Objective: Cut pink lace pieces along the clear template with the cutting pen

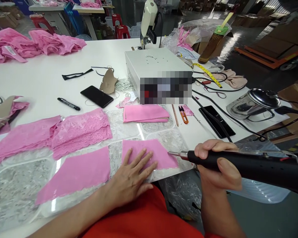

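Note:
My left hand (134, 172) lies flat with fingers spread on a small pink fabric piece (161, 150) that rests on a clear plate over a grey patterned surface (12, 188). My right hand (220, 165) is wrapped round a black hot-cutting tool (253, 167). Its metal tip (175, 153) touches the right edge of that pink piece. A larger pink piece (76, 173) lies left of my left hand. Folded pink lace (80, 130) sits behind it.
A white control box (151, 62) stands mid-table, a folded pink stack (145, 113) in front of it. Orange snips (183, 114), a pencil, two black phones (96, 96), a marker (69, 103), cables, a tape measure, a brown bottle (212, 44) and pink fabric heaps (39, 43) lie around.

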The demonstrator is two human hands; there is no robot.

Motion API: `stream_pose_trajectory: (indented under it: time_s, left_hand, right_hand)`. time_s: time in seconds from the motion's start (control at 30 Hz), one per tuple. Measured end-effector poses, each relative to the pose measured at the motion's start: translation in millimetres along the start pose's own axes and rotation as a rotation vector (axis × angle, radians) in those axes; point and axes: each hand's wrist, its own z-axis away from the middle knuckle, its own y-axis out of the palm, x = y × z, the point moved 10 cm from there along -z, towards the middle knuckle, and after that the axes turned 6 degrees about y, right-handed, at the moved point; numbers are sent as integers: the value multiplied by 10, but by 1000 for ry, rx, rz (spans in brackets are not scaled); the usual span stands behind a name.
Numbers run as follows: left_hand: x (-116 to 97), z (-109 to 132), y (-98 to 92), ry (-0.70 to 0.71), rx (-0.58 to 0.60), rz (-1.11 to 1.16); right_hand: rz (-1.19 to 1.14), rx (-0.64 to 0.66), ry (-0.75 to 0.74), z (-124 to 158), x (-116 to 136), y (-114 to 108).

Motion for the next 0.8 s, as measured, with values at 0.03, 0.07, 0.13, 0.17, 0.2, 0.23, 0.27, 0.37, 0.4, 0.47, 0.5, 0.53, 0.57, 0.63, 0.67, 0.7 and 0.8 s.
stream_pose_trajectory:
  time_s: [0.03, 0.07, 0.13, 0.17, 0.2, 0.23, 0.27, 0.37, 0.4, 0.47, 0.5, 0.53, 0.57, 0.63, 0.67, 0.7, 0.8]
  left_hand:
    - [2, 3, 0, 0, 0, -5]
    - [2, 5, -1, 1, -3, -9]
    - [1, 10, -5, 4, -9, -11]
    - [0, 12, -5, 4, -11, -9]
    - [-1, 14, -5, 4, -11, -6]
    - [-1, 16, -4, 2, -7, -4]
    - [-1, 19, -5, -1, -4, -5]
    - [-1, 36, -28, -7, -4, -23]
    - [0, 46, -44, -9, -11, -32]
    - [7, 69, -76, -18, -29, -47]
    - [12, 83, -90, -24, -38, -54]
    - [18, 97, -102, -29, -44, -61]
    - [24, 111, -110, -35, -47, -68]
    - [35, 136, -123, -44, -49, -80]
    - [41, 147, -128, -48, -48, -85]
    - [47, 158, -132, -52, -46, -90]
    - [66, 183, -140, -65, -42, -100]
  right_hand:
    - [4, 4, -2, -1, -2, 6]
    - [9, 9, -4, -3, -3, 12]
    - [16, 22, -5, -11, -4, 28]
    - [15, 31, -3, -15, -5, 36]
    - [13, 39, -1, -20, -5, 45]
    - [8, 47, 1, -25, -4, 51]
    - [3, 52, 2, -30, -4, 55]
    - [-8, 34, -3, -45, -6, 44]
    - [-12, 27, -6, -51, -11, 44]
    - [-24, 24, -18, -67, -23, 66]
    - [-31, 29, -23, -76, -30, 89]
    - [-37, 35, -26, -85, -41, 114]
    - [-39, 41, -26, -94, -54, 139]
    - [-33, 56, -21, -110, -79, 189]
    - [-25, 62, -16, -117, -91, 208]
    - [-18, 66, -13, -122, -101, 221]
    - [-12, 76, -10, -129, -117, 237]
